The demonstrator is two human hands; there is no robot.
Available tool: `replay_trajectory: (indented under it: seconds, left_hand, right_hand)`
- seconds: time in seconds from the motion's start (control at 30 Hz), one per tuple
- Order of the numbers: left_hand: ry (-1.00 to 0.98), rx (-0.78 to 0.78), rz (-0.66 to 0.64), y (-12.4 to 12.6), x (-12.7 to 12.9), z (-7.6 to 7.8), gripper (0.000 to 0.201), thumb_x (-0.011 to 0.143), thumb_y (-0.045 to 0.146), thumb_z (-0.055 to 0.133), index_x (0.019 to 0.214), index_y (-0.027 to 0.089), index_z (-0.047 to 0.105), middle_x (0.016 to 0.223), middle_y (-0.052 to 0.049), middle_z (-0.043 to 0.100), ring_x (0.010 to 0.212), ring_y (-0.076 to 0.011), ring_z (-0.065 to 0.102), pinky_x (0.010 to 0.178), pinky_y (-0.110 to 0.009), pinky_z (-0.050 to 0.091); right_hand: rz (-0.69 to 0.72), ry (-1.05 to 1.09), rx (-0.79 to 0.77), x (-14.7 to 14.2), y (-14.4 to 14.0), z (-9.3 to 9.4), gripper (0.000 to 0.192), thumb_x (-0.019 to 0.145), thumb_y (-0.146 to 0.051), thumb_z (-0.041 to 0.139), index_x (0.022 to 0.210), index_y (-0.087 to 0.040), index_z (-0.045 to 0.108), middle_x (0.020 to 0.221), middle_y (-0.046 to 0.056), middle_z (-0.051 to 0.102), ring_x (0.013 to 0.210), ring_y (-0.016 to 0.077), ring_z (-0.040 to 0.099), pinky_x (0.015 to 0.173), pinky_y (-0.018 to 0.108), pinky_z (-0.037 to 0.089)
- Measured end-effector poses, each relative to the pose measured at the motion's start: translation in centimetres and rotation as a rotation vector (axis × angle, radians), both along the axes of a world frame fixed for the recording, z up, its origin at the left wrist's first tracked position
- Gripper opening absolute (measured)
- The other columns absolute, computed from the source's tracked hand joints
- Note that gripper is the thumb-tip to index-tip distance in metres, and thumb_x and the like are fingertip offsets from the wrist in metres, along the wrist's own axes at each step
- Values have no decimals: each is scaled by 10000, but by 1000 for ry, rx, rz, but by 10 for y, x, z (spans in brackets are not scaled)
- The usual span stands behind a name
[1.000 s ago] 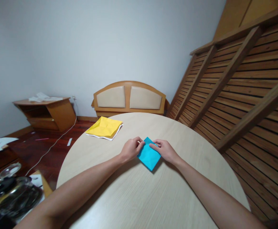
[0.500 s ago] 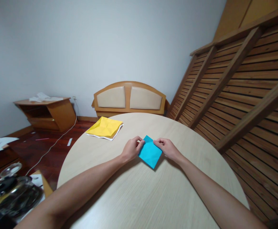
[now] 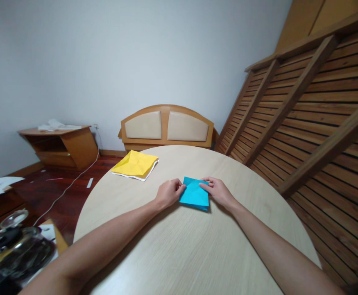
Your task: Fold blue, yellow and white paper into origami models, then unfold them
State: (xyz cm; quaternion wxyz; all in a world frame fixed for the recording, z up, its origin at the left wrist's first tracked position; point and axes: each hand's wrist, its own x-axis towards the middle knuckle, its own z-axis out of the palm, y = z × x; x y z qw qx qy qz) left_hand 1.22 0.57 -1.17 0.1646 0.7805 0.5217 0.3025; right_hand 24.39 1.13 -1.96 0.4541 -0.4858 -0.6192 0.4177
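Between my two hands is a folded square of blue paper [image 3: 195,194], with its layers slightly parted along the near edge. My left hand [image 3: 168,192] pinches its left edge between thumb and fingers. On the opposite side, my right hand [image 3: 217,190] grips the upper right corner, thumb on top and fingers behind. The paper is just over the round pale wood table [image 3: 179,254]; whether it rests on the surface I cannot tell. A creased yellow sheet [image 3: 134,163] lies on white paper at the table's far left.
A wooden headboard [image 3: 166,127] stands behind the table against the wall. Slatted wooden panels [image 3: 314,110] lean along the right side. At lower left is a glass pot [image 3: 25,250] beside the table. A cabinet [image 3: 74,147] and a white cable [image 3: 71,185] are farther left.
The blue paper has turned from a diamond position to nearly square with me. My right hand has shifted its hold to the upper right corner; the left has barely moved.
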Motion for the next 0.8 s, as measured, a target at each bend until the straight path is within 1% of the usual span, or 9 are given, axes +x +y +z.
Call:
replay_trajectory:
  seconds: [0.07, 0.17, 0.23, 0.3, 0.4, 0.5, 0.63, 0.7, 0.8]
  left_hand:
    - [105, 0, 25, -2, 0, 1, 279, 928, 419, 540, 832, 202, 688, 790, -40, 725, 697, -189, 644, 566, -257, 345]
    - [224, 4, 54, -3, 0, 1, 277, 932, 414, 525, 852, 209, 693, 823, -51, 734, 736, -202, 660, 592, -263, 374]
    - [281, 17, 64, -3, -1, 0, 269, 934, 407, 517, 869, 212, 691, 846, -57, 739, 762, -213, 671, 614, -270, 398]
    - [327, 23, 71, -3, -2, -1, 266, 936, 405, 511, 881, 214, 687, 862, -65, 738, 777, -223, 677, 629, -280, 422]
    - [387, 37, 80, -3, -3, 0, 254, 930, 396, 519, 889, 204, 679, 854, -84, 723, 801, -243, 677, 672, -308, 469]
    - [401, 153, 47, -2, -5, 1, 233, 892, 356, 591, 1005, 166, 664, 975, -119, 712, 967, -285, 651, 807, -369, 511]
    - [360, 309, -140, 3, -7, -3, 380, 890, 231, 601, 1264, 163, 588, 1409, -142, 545, 1278, -289, 516, 1040, -421, 448]
    - [366, 281, -265, 7, -8, -6, 356, 933, 178, 518, 1280, 193, 596, 1445, -115, 528, 1312, -262, 508, 1089, -429, 415]
    - [389, 195, -394, 11, -9, -9, 346, 984, 172, 411, 1254, 209, 625, 1376, -90, 603, 1248, -236, 581, 1092, -435, 419]
  right_hand:
    - [-60, -113, 84, 1, 0, 0, 304, 801, -388, 679, 991, -151, 676, 871, 82, 739, 743, 210, 664, 669, 335, 522]
    - [-153, -418, 299, -2, -7, 7, 205, 848, -303, 611, 978, -182, 711, 1003, 92, 736, 823, 226, 659, 800, 389, 521]
    - [-111, -576, 417, -9, -15, 10, 203, 886, -298, 580, 978, -192, 726, 1042, 94, 731, 919, 247, 651, 884, 411, 502]
    - [-19, -671, 470, -17, -22, 10, 247, 926, -320, 554, 1036, -184, 728, 1090, 105, 728, 1042, 265, 629, 971, 426, 468]
    - [119, -817, 455, -27, -29, 5, 352, 939, -375, 561, 1203, -183, 692, 1283, 121, 663, 1197, 292, 565, 1057, 455, 412]
    - [190, -907, 397, -31, -32, 0, 427, 967, -405, 513, 1323, -200, 628, 1416, 117, 572, 1318, 302, 479, 1115, 474, 352]
    - [256, -962, 303, -27, -33, 2, 501, 990, -446, 440, 1436, -234, 520, 1553, 94, 416, 1440, 298, 341, 1182, 502, 238]
    - [283, -980, 245, -25, -33, 5, 556, 992, -502, 400, 1489, -257, 443, 1599, 79, 330, 1481, 303, 259, 1196, 536, 182]
    - [290, -998, 178, -20, -33, 7, 670, 971, -616, 356, 1546, -273, 329, 1631, 62, 240, 1510, 310, 161, 1206, 554, 124]
